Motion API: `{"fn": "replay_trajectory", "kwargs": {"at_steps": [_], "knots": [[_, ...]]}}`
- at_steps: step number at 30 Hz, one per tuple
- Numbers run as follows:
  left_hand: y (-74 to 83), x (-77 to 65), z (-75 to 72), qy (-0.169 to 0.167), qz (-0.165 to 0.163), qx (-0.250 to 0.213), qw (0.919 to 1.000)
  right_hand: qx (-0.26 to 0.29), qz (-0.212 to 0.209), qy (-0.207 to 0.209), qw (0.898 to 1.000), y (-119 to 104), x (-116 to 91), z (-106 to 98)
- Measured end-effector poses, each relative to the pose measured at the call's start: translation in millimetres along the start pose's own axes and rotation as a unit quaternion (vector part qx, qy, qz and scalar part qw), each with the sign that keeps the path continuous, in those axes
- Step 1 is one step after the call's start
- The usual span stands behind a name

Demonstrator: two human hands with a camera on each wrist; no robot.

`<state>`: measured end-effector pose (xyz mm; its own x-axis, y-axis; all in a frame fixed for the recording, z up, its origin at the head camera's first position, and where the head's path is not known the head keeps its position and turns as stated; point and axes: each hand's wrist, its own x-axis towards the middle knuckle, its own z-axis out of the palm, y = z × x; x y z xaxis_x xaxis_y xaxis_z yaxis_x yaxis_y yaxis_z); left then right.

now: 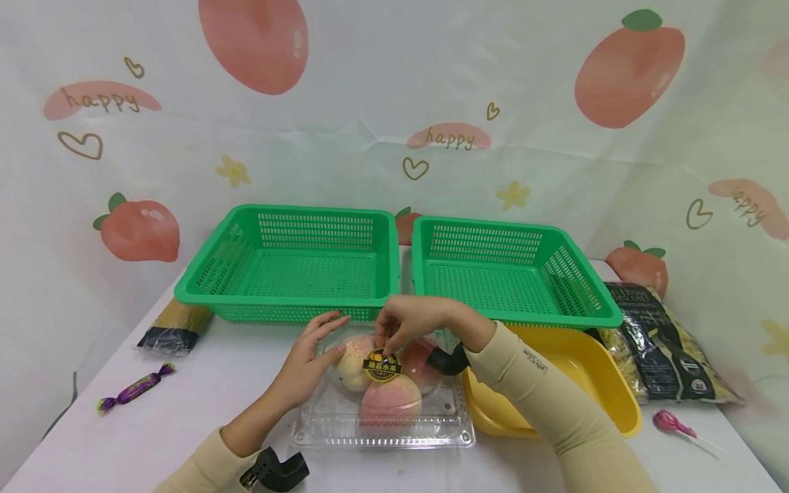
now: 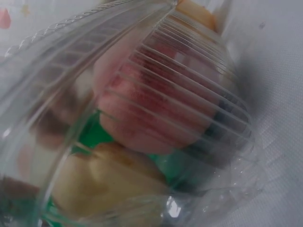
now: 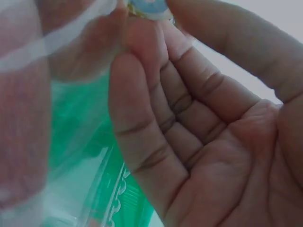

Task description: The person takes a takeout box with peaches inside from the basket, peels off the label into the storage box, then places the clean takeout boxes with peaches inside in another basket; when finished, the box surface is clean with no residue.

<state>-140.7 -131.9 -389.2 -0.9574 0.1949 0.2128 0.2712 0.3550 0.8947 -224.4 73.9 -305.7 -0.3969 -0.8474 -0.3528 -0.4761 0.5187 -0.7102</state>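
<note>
A clear plastic fruit box [image 1: 446, 428] with a black-and-gold label [image 1: 382, 367] on its lid holds three peaches; one pink peach [image 1: 391, 404] lies nearest the front. My left hand [image 1: 302, 370] is spread at the box's back left, fingers over its edge. My right hand [image 1: 409, 322] hangs over the lid, thumb and fingertips pinching a small shiny blue-and-gold piece [image 3: 149, 7] just above the label. What that piece is, I cannot tell. Close up in the left wrist view, a reddish peach [image 2: 161, 99] shows through the ribbed clear wall.
Two green baskets [image 1: 286, 301] [image 1: 518, 316] stand along the back. A yellow basin [image 1: 592, 363] is right of the box, beside a black-labelled food bag [image 1: 668, 349] and a pink lollipop [image 1: 672, 421]. Left lie a purple wrapped candy [image 1: 137, 388] and a gold-and-black packet [image 1: 175, 329].
</note>
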Motion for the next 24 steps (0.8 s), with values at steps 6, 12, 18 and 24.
{"fn": "replay_trajectory", "kwargs": {"at_steps": [6, 12, 18, 24], "knots": [[0.0, -0.3, -0.3, 0.0, 0.001, 0.003, 1.0, -0.044, -0.011, -0.009, 0.999, -1.4, -1.3, 0.0], [-0.2, -0.3, -0.6, 0.0, 0.001, 0.003, 1.0, -0.06, -0.013, -0.015, 0.998, -0.1, 0.5, 0.1], [-1.7, 0.0, -0.8, -0.002, 0.002, 0.002, 1.0, -0.077, -0.016, -0.024, 0.997, 1.1, 1.3, 0.0], [-2.9, 0.2, -0.4, -0.004, 0.001, -0.004, 1.0, -0.073, -0.019, -0.028, 0.997, 1.8, 1.0, 0.3]]}}
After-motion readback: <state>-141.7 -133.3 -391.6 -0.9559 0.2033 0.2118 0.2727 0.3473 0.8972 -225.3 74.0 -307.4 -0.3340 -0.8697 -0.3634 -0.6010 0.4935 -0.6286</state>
